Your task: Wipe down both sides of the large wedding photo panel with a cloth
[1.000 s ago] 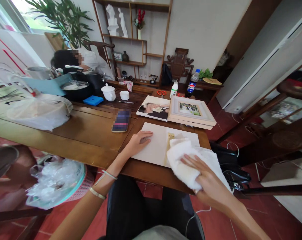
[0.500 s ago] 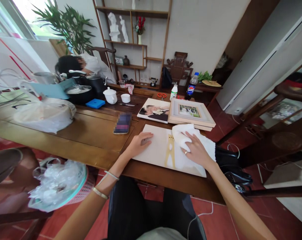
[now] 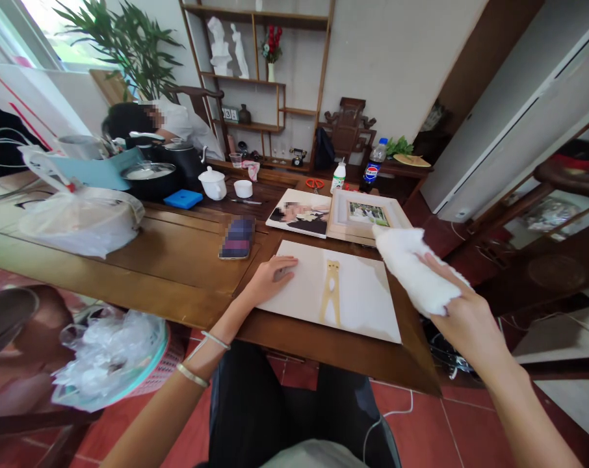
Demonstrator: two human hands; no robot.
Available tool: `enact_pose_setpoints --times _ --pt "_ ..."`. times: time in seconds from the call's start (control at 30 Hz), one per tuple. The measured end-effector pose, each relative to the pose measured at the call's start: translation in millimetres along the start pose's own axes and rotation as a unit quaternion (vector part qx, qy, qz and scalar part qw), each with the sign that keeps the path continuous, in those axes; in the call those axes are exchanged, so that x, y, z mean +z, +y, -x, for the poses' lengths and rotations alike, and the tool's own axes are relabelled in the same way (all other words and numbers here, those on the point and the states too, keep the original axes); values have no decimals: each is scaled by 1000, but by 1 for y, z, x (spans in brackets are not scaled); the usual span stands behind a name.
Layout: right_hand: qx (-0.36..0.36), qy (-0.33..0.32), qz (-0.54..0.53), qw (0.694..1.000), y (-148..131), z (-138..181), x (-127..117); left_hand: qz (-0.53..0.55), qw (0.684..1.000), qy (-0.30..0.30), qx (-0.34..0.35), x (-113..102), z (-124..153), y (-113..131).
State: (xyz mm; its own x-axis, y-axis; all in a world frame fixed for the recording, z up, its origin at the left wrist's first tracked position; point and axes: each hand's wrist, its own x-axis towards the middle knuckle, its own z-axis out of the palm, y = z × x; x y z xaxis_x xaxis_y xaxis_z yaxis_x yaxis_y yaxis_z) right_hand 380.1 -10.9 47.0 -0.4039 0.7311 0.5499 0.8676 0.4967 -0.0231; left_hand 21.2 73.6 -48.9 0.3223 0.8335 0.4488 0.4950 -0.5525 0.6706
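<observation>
On the left edge of a flat white board (image 3: 299, 279), my left hand (image 3: 271, 279) lies with its fingers stretched out. A narrow yellowish two-legged shape (image 3: 331, 292) shows on the middle of the board; whether it is printed or a separate piece I cannot tell. Greyish patches mark the board's right side. My right hand (image 3: 458, 296) is raised off to the right of the board, its fingers closed on a white cloth (image 3: 411, 266). The cloth hangs in the air and covers the corner of a pale picture frame (image 3: 340, 211) behind it.
Beside the frame lies a photo panel (image 3: 297, 214). Behind are orange-handled scissors (image 3: 314, 184), a white bottle (image 3: 339, 177) and a cola bottle (image 3: 374, 167). A phone (image 3: 238, 237) and a bagged bundle (image 3: 80, 221) lie leftward. Another person (image 3: 192, 133) leans beyond the pots.
My right hand has lifted the white cloth off the board and carried it up to the right, uncovering the board's right side. My left hand stays in place.
</observation>
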Motion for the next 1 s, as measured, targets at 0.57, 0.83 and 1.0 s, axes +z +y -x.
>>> enact_pose_setpoints --times 0.57,0.83,1.0 --pt "-12 -234 -29 972 -70 16 52 -10 1000 -13 -6 -1 0 2" --pt "-5 -198 -36 979 -74 19 61 -16 999 -33 -11 1 2 -3" --pt "-7 -176 -1 984 -30 -29 90 -18 999 -38 -13 0 1 -4"
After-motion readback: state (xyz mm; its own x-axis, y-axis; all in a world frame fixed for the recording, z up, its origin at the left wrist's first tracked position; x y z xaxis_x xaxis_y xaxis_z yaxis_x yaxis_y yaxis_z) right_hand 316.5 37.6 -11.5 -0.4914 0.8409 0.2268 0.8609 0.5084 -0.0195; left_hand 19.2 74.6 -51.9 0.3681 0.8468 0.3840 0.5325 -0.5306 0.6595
